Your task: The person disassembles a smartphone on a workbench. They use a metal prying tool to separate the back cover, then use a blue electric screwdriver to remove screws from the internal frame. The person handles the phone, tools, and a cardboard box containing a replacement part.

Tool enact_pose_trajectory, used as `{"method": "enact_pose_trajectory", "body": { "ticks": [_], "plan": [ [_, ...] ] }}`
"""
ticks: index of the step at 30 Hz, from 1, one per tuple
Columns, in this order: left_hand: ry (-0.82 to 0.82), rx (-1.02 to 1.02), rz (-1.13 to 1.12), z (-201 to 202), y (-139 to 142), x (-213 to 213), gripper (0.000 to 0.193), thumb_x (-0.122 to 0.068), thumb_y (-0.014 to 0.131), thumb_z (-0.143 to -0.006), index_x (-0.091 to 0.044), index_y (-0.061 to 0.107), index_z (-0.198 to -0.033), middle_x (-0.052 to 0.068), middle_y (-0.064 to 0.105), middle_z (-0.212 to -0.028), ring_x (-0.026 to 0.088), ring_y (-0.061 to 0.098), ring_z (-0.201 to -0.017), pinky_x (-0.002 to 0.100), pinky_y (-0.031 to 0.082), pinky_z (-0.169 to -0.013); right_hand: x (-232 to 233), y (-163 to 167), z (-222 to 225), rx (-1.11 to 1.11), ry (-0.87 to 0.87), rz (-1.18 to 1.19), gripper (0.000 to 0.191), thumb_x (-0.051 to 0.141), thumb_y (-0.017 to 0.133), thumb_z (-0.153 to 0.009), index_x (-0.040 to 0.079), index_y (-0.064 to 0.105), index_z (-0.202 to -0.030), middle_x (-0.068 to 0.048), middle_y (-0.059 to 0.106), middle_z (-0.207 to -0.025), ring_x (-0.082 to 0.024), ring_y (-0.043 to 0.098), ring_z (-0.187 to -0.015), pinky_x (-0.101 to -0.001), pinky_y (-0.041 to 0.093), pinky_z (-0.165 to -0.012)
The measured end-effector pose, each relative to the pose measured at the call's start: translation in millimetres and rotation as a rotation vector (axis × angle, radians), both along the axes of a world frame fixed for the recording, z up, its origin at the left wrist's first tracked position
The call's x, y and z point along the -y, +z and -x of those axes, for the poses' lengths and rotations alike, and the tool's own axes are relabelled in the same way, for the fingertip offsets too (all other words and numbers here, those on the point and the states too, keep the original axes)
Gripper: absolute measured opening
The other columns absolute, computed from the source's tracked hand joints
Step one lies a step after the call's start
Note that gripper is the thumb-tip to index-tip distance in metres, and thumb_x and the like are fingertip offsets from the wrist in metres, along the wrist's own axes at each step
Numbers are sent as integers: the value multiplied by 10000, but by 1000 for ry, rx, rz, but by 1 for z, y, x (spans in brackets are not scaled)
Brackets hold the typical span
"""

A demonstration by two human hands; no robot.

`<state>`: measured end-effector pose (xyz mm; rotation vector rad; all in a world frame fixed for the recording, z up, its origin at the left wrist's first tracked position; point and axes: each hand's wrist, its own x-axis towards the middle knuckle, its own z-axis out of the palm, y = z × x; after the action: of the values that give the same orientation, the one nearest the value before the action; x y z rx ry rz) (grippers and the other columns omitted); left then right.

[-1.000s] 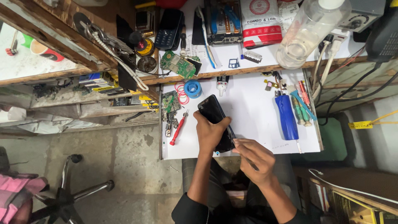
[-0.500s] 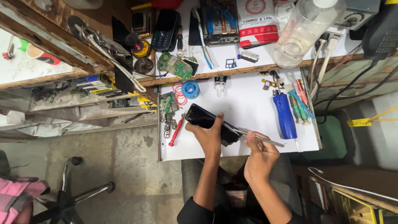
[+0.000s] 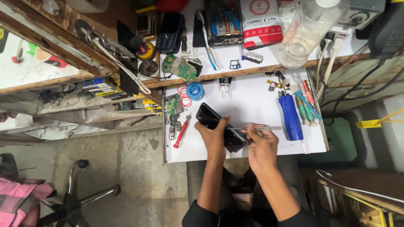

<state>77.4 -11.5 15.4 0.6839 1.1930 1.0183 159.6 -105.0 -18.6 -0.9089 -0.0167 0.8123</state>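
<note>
Far left there's a swivel chair (image 3: 75,197) on a bare concrete floor (image 3: 126,168) and a rough wooden shelf (image 3: 63,46) piled with odds and ends, so it's a cramped little repair corner. On the white worktop (image 3: 252,101), a red screwdriver (image 3: 182,131) lies beside a bare circuit board (image 3: 172,105), with a blue roll of tape (image 3: 195,91) just above. Then the left hand (image 3: 216,136) is wrapped around a dark phone (image 3: 219,126), holding it tilted just above the worktop near the front edge. The right hand (image 3: 261,147) is pinching a thin metal tool (image 3: 259,128), looks like tweezers, with the tip laid at the phone's edge. Honestly the risky bit is that tip: if it slips it could scratch the phone or jab the left thumb, since the thumb sits right next to it. The phone is also only held one-handed and at an angle, so a hard push could twist it out of the grip and off the near edge. Further right there's a blue-handled screwdriver (image 3: 290,117), some smaller drivers, and a clear plastic bottle (image 3: 307,31) up on the back ledge, with cables hanging down the right side.
</note>
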Motion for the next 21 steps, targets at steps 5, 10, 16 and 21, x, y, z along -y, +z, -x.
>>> {"method": "enact_pose_trajectory", "body": {
  "ticks": [5, 10, 16, 21],
  "plan": [
    [19, 58, -61, 6, -2, -13, 770, -100, 853, -678, -8, 347, -1252, 154, 561, -1178, 224, 580, -1078, 354, 485, -966, 19, 19, 2, 328, -86, 58, 72, 6, 685, -977, -52, 676, -1019, -125, 700, -887, -204, 692, -762, -337, 594, -745],
    [40, 38, -49, 3, -9, -15, 758, -114, 868, -698, 11, 341, -1229, 174, 554, -1185, 228, 571, -1081, 361, 473, -982, 43, 30, 14, 644, -113, 136, 95, -2, 666, -1002, -82, 652, -1051, -142, 691, -950, -227, 743, -889, -361, 639, -853],
    [132, 102, 22, -2, -7, -20, 760, -167, 868, -710, 34, 355, -1233, 162, 557, -1171, 206, 585, -1048, 347, 494, -944, 52, 31, 21, 751, -112, 102, 103, -17, 661, -1009, -89, 640, -1080, -157, 691, -1014, -228, 729, -950, -351, 632, -878],
    [140, 136, 106, 0, -1, -24, 749, -201, 854, -724, 49, 360, -1228, 162, 543, -1135, 220, 588, -1005, 379, 522, -875, 41, 37, 23, 728, -115, 30, 120, -13, 661, -1006, -89, 631, -1093, -159, 685, -1014, -238, 739, -959, -356, 634, -886]
  ]
}}
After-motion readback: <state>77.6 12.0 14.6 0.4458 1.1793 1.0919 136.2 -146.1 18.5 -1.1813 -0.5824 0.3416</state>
